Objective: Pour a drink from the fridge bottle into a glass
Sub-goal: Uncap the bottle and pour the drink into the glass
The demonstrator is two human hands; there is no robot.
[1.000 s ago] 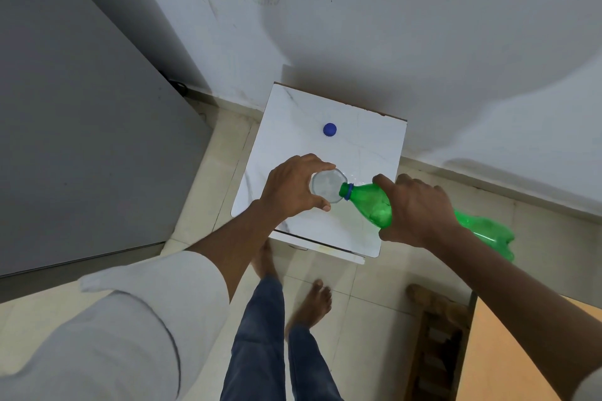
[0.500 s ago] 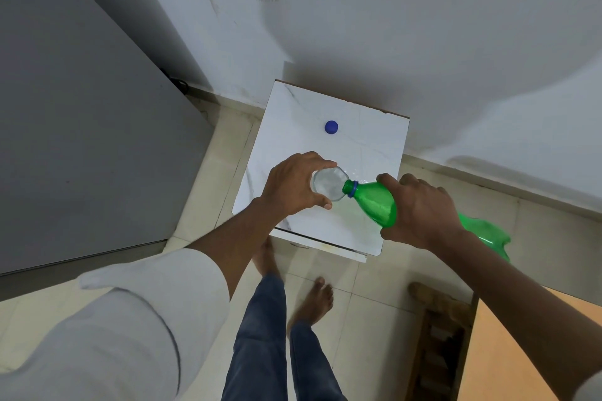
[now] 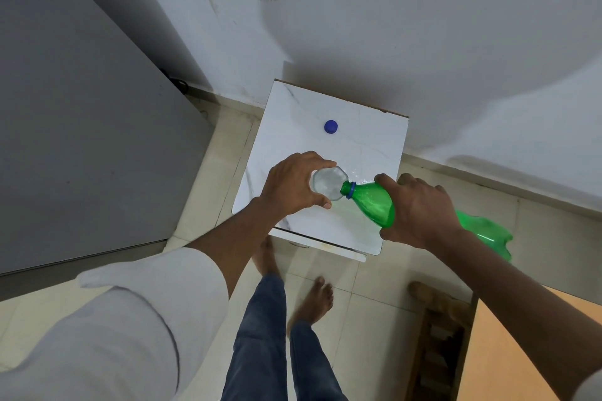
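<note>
Little has shifted since the earlier frames: bottle neck kept tipped at the glass rim, hands held in place. Green plastic bottle (image 3: 374,205) is gripped around its middle by the right hand (image 3: 420,208), tilted nearly flat, its blue-ringed mouth touching the rim of the clear glass (image 3: 327,184). Glass is clasped from its left side by the left hand (image 3: 290,187) and stands on the white marble-look table (image 3: 368,143). Blue cap (image 3: 331,126) lies on the table beyond the glass, apart from it.

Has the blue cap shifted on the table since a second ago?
No. The blue cap sits at the same spot on the white table, beyond the glass; only the camera view drifted slightly.
</note>
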